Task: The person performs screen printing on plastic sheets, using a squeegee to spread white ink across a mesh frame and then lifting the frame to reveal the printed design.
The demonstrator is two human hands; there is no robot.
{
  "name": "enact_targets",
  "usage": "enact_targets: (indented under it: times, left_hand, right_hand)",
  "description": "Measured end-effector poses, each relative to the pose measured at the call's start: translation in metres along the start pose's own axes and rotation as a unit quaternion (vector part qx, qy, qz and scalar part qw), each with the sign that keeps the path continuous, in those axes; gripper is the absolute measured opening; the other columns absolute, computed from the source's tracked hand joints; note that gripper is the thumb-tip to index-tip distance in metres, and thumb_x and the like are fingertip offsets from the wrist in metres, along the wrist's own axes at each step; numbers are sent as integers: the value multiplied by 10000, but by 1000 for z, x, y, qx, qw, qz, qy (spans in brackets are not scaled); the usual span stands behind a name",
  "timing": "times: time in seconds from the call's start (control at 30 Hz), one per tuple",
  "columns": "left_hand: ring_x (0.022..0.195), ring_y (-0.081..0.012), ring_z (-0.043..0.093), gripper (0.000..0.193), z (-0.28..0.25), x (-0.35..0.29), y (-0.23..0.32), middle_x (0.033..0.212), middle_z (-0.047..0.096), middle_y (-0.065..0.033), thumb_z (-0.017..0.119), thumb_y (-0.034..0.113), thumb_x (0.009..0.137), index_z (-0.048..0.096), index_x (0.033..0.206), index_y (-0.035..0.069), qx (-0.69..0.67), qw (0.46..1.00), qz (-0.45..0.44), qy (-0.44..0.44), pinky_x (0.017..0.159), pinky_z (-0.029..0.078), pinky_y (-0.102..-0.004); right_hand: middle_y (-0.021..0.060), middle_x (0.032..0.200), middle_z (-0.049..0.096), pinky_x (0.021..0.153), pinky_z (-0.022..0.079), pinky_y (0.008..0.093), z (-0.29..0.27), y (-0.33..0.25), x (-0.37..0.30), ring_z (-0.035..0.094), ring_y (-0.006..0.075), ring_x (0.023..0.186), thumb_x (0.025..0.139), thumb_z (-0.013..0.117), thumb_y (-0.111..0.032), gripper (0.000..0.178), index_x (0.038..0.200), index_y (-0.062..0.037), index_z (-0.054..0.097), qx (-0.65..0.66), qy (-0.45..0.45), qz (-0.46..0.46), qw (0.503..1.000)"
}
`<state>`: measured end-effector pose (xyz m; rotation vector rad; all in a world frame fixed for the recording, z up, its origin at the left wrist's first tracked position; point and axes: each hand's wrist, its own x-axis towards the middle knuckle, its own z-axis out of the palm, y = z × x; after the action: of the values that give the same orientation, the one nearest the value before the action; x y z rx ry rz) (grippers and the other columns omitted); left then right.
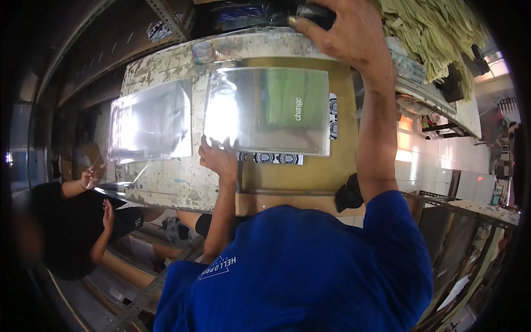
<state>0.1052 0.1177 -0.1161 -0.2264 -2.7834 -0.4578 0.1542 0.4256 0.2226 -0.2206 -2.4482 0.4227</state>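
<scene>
At eight o'clock from the clear plastic sheet, a co-worker's hand is raised; at nine, more clear sheets lie shining; between seven and eight, the left hand touches the sheet's lower-left corner, fingers slightly spread, though from here I cannot tell if they pinch; a sideways drag there could, I judge, crease the plastic or skew it over the patterned paper strip; the sheet lies flat above the tan board, glaring at left, green with white lettering at right; between one and two, well apart, the right hand is near a dark object, its grip unclear.
</scene>
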Motion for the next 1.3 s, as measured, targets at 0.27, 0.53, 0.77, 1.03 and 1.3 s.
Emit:
enact_targets:
  times: [0.27,0.53,0.77,1.03,1.3]
  left_hand:
    - [1221,-337,518,231,25,-11,-15,1384,605,-101,722,227,853,754,1025,76,-42,997,41,56,939,402,-506]
    - [1116,-338,626,66,-35,50,49,1227,702,-117,762,84,805,723,818,33,-194,958,96,190,914,491,-468]
    - [1162,-332,630,92,-69,102,5,1291,671,-171,745,44,845,759,914,-14,-309,937,20,162,979,504,-458]
    - [1162,-294,615,223,-67,117,-173,1307,650,-155,742,129,914,738,970,-87,-325,917,-125,193,977,499,-427]
    - [1201,-327,579,297,-81,117,-302,1275,638,-179,763,208,894,752,991,-72,-189,930,-175,263,1053,451,-446]
  right_hand:
    - [205,954,742,819,557,433,1,11,13,710,373,893,784,755,-280,370,1038,-12,761,28,15,-38,999]
    - [194,1013,732,877,539,434,-3,7,13,697,362,958,793,756,-250,375,1102,-37,756,25,19,-45,998]
    - [195,967,723,871,532,435,-6,3,17,693,360,947,803,775,-292,385,1075,-21,755,-29,-8,-9,1000]
    - [179,953,727,850,531,421,4,10,13,695,337,935,785,768,-274,358,1019,-4,751,-2,43,-60,997]
    - [167,884,748,776,545,401,7,10,9,709,315,817,758,777,-254,295,901,3,761,5,28,8,1000]
